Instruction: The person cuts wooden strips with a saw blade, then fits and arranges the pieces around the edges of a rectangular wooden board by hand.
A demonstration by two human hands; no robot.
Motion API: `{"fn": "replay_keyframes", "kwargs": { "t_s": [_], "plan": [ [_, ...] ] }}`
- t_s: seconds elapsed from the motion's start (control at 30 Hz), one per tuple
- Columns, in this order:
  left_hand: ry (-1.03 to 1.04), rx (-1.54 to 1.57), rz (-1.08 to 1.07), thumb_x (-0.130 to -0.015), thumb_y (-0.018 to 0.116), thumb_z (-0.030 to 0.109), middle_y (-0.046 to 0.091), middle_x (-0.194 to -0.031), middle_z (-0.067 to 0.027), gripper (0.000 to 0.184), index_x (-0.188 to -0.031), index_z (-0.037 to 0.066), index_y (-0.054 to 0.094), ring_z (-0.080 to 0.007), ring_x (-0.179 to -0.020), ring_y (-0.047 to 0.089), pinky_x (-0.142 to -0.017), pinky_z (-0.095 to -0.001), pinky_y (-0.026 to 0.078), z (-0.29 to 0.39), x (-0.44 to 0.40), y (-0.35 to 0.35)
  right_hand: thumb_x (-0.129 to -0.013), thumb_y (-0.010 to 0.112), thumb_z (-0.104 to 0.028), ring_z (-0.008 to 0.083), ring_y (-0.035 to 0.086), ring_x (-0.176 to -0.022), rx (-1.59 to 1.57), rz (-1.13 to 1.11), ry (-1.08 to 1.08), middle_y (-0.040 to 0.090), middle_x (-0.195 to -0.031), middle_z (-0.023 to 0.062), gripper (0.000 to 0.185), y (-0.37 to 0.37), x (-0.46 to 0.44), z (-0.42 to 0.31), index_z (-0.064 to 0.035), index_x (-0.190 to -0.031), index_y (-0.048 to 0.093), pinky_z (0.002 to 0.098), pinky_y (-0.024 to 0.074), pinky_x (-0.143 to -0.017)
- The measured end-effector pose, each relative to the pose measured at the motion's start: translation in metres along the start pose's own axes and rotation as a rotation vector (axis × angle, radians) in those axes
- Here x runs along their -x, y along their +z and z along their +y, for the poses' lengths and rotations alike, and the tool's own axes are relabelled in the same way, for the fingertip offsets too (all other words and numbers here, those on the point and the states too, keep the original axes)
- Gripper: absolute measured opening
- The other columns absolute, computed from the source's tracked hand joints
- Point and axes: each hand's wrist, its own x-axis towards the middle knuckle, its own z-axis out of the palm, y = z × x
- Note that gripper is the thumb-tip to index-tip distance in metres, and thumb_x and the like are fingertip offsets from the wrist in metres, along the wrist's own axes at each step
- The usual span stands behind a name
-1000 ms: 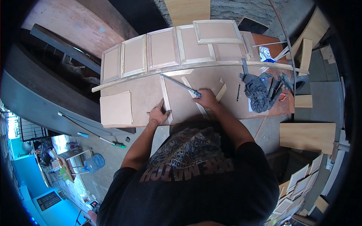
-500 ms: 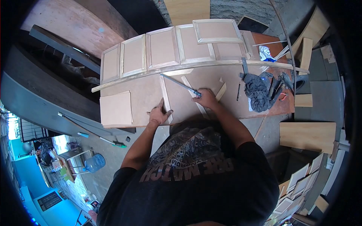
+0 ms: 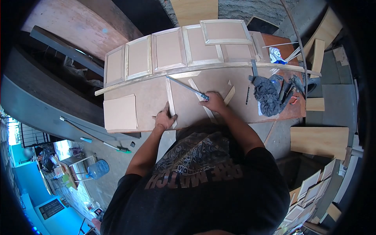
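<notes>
My left hand (image 3: 163,118) grips the near end of a narrow wooden strip (image 3: 170,96), its index finger along the left side and its thumb on the right. The strip lies on the brown board tabletop. In my right hand (image 3: 215,102) is a long thin-bladed tool (image 3: 186,87) with a blue handle; I cannot tell its exact kind. Its blade slants left, and the tip meets the strip's far end. A second wooden strip (image 3: 194,87) runs under my right hand. Right of that hand lies a short wooden offcut (image 3: 230,95).
Framed panels (image 3: 168,49) line the table's back, behind a long wooden batten (image 3: 156,77). Thin sheets (image 3: 120,112) are stacked at left. A dark cloth (image 3: 267,96), a pencil (image 3: 247,95) and red-handled pliers (image 3: 294,100) lie at right.
My left hand and the near end of the strip have shifted slightly left. My right hand and the blue-handled tool have hardly moved.
</notes>
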Motion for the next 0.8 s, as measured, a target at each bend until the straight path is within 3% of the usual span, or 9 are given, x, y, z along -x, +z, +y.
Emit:
{"fn": "replay_keyframes", "kwargs": {
  "t_s": [0.17, 0.43, 0.53, 0.63, 0.73, 0.8],
  "plan": [
    [0.002, -0.010, 0.006, -0.086, 0.081, 0.047, 0.074, -0.132, -0.0164, 0.108, -0.173, 0.022, 0.022, -0.0399, -0.129, 0.066, -0.118, -0.0824, 0.024, -0.002, -0.001, 0.001, -0.075, 0.093, -0.038, 0.0318, 0.070, -0.073, -0.019, -0.001, 0.006, 0.070, -0.077, 0.0148, 0.044, 0.001, 0.000, 0.001, -0.0027, -0.080, 0.068, 0.0450, 0.0552, -0.072],
    [0.024, 0.013, 0.016, -0.087, 0.082, 0.045, 0.073, -0.133, -0.0169, 0.107, -0.172, 0.021, 0.023, -0.0397, -0.130, 0.065, -0.117, -0.0834, 0.023, -0.005, -0.002, 0.003, -0.097, 0.072, -0.034, 0.0469, 0.069, -0.088, 0.085, 0.080, -0.030, 0.071, -0.090, 0.0230, 0.032, 0.003, 0.007, -0.019, -0.0026, -0.094, 0.067, 0.0544, 0.0542, -0.082],
    [0.107, -0.023, 0.074, -0.086, 0.081, 0.042, 0.075, -0.124, -0.0260, 0.106, -0.169, 0.006, 0.027, -0.0423, -0.115, 0.071, -0.105, -0.0460, 0.055, -0.002, 0.003, -0.002, -0.102, 0.066, -0.031, 0.0482, 0.069, -0.093, 0.091, 0.071, -0.062, 0.072, -0.093, 0.0244, 0.028, 0.004, 0.006, -0.025, -0.0029, -0.099, 0.066, 0.0562, 0.0538, -0.084],
    [0.097, -0.030, 0.066, -0.086, 0.081, 0.042, 0.075, -0.124, -0.0251, 0.106, -0.169, 0.006, 0.026, -0.0416, -0.116, 0.072, -0.106, -0.0459, 0.055, 0.000, 0.004, -0.003, -0.103, 0.064, -0.031, 0.0481, 0.069, -0.094, 0.103, 0.075, -0.094, 0.072, -0.093, 0.0245, 0.027, 0.011, 0.007, -0.023, -0.0033, -0.100, 0.066, 0.0565, 0.0538, -0.084],
    [0.016, 0.028, 0.000, -0.086, 0.082, 0.045, 0.073, -0.131, -0.0156, 0.107, -0.173, 0.023, 0.023, -0.0391, -0.129, 0.065, -0.117, -0.0843, 0.023, -0.004, -0.002, 0.001, -0.103, 0.063, -0.031, 0.0480, 0.069, -0.094, 0.104, 0.076, -0.092, 0.072, -0.094, 0.0239, 0.027, 0.010, 0.008, -0.027, -0.0040, -0.101, 0.066, 0.0568, 0.0539, -0.085],
    [0.022, 0.035, 0.013, -0.086, 0.082, 0.045, 0.073, -0.132, -0.0156, 0.107, -0.173, 0.024, 0.023, -0.0395, -0.130, 0.065, -0.117, -0.0845, 0.023, -0.008, -0.004, 0.004, -0.103, 0.063, -0.031, 0.0479, 0.069, -0.094, 0.105, 0.073, -0.095, 0.073, -0.094, 0.0233, 0.027, 0.007, 0.009, -0.030, -0.0045, -0.102, 0.066, 0.0569, 0.0540, -0.085]
  ]
}}
